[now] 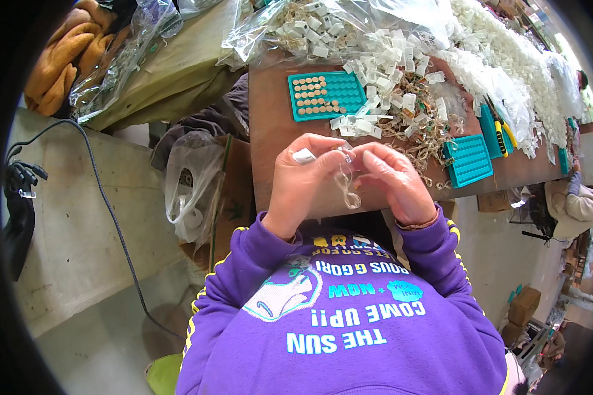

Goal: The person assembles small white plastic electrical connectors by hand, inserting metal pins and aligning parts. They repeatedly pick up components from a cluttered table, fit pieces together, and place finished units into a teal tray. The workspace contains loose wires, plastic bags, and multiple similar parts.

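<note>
Close to my chest, both hands meet at the table's near edge. A small white plastic casing point(303, 156) is tucked between the fingers of my left hand point(290, 184). From between the fingertips hangs a looped bundle of thin, clear-coated wire point(346, 187). My right hand point(402, 187) pinches at the upper part of this wire, facing the left fingertips. The exact joint between the fingertips is too small to make out. Beyond the hands is a teal tray point(350, 85) with rows of small round tan discs in its left part.
White casings point(389, 69) and tangled wire bundles point(408, 135) are heaped right of the tray. Another teal tray point(469, 161) and yellow-handled pliers point(501, 138) lie farther right. Clear bags of parts point(310, 29) line the back. A black cable point(102, 191) hangs at left; another person point(573, 204) is far right.
</note>
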`<state>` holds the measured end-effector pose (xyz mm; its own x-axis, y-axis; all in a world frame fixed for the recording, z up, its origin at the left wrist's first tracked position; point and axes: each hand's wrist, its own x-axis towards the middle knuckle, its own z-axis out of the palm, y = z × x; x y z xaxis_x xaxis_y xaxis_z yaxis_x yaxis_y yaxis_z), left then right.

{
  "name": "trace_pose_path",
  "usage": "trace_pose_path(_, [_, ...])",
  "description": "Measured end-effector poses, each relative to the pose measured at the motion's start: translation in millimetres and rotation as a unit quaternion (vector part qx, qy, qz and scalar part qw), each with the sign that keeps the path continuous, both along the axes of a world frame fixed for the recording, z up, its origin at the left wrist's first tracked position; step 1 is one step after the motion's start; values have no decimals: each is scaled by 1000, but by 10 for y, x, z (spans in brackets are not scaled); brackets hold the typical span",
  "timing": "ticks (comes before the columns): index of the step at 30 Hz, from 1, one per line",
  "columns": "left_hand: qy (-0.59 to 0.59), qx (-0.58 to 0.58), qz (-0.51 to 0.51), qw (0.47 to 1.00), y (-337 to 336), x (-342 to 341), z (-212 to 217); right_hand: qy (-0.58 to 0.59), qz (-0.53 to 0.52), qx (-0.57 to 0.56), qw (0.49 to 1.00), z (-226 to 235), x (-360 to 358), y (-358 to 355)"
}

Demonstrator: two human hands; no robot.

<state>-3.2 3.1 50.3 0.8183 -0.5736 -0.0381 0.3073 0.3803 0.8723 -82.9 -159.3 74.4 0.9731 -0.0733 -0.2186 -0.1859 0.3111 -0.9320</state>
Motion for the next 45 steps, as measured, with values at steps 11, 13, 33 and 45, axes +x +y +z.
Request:
trace_pose_path(11, [44, -48, -17, 998, 13, 20, -128, 37, 22, 139, 989, -96, -64, 106])
trace_pose_path(13, [100, -82, -33, 991, 14, 22, -147, 10, 20, 38, 999, -81, -72, 92])
trace_pose_path(33, [185, -111, -94, 972, -10, -42, -149, 54, 88, 84, 991, -48, -88, -72])
trace_pose_path(45, [119, -18, 19, 993, -93, -102, -163, -219, -144, -555, 789, -36, -60, 161])
